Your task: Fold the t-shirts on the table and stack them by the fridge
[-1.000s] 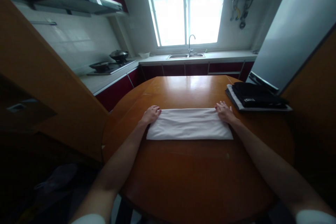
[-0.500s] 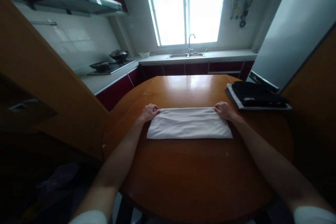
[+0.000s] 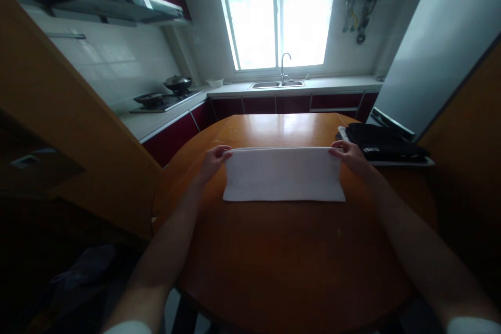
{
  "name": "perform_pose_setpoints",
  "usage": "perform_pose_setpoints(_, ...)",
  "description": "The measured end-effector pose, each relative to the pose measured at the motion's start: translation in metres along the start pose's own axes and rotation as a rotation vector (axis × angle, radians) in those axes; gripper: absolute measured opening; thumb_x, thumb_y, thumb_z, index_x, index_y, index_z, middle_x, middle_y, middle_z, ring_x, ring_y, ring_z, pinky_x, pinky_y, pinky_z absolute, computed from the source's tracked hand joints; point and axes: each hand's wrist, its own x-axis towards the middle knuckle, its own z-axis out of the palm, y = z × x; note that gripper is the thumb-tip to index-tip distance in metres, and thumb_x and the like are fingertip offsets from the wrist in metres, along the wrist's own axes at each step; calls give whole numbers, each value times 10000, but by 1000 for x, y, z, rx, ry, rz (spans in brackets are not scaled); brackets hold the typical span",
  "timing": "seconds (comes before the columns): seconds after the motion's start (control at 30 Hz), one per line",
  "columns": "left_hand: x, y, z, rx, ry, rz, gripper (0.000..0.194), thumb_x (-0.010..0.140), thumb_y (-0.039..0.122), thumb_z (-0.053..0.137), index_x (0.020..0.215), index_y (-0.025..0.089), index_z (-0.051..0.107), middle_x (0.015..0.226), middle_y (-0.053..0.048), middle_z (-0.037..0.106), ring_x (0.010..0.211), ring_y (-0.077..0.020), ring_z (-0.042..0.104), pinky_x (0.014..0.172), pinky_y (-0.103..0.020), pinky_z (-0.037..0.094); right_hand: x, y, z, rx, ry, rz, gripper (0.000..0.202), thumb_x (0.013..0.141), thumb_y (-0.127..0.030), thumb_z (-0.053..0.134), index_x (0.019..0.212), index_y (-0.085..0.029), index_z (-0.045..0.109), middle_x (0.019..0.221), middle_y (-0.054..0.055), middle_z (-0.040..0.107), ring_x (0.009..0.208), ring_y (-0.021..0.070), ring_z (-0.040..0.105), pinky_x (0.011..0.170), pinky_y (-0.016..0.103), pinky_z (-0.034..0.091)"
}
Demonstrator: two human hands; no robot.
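Note:
A folded white cloth (image 3: 284, 175) hangs and rests over the wooden table in front of me, its far edge raised and taut, its near edge low at the tabletop. Whether that lower edge touches the wood I cannot tell. My left hand (image 3: 215, 160) pinches the upper left corner between thumb and fingers. At the upper right corner, my right hand (image 3: 349, 154) is closed in the same kind of pinch. The cloth looks smooth, and its layers show along the top edge.
The round wooden table (image 3: 289, 261) spreads beneath both arms. Just beyond my right hand lies a stack of folded dark and white clothes (image 3: 391, 143). A counter with a sink (image 3: 274, 84) runs along the back, a stove with pans (image 3: 178, 83) stands left, and a fridge (image 3: 434, 42) right.
Both hands have lifted the cloth's far edge off the table and moved slightly apart. The wrinkles in the cloth have pulled smooth, and its near edge has shifted slightly away from me.

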Motion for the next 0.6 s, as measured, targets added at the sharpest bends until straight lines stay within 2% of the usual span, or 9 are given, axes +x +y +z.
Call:
perform_pose_setpoints(0.1,1,12,-4,-36,96,41,517,726,587,747,1007,154,725,976,-70,742,866,-203,655,778,-305,525,-3,-13,-11,92,64,-8,531,641,-555,823,980,-157,728,982,111,736,820,225,655,703,321,517)
perform_pose_setpoints(0.23,0,28,-2,-56,188,89,395,748,514,727,930,163,722,854,-37,715,760,-161,626,692,-260,503,-6,-22,-17,146,121,-54,482,624,-522,857,948,-183,743,907,48,730,779,202,655,690,305,519)
perform_pose_setpoints(0.4,-4,40,0,-62,221,106,300,759,445,714,875,168,708,775,-16,677,666,-124,577,604,-219,460,-6,-22,-19,224,122,-67,443,618,-486,877,943,-212,751,873,23,730,726,188,659,653,297,528)
perform_pose_setpoints(0.6,-6,40,-4,-102,231,68,312,772,422,709,929,155,752,797,-22,706,663,-127,586,586,-214,444,-9,-26,-22,306,60,-12,432,636,-464,879,964,-214,752,863,34,740,703,188,666,639,301,536)
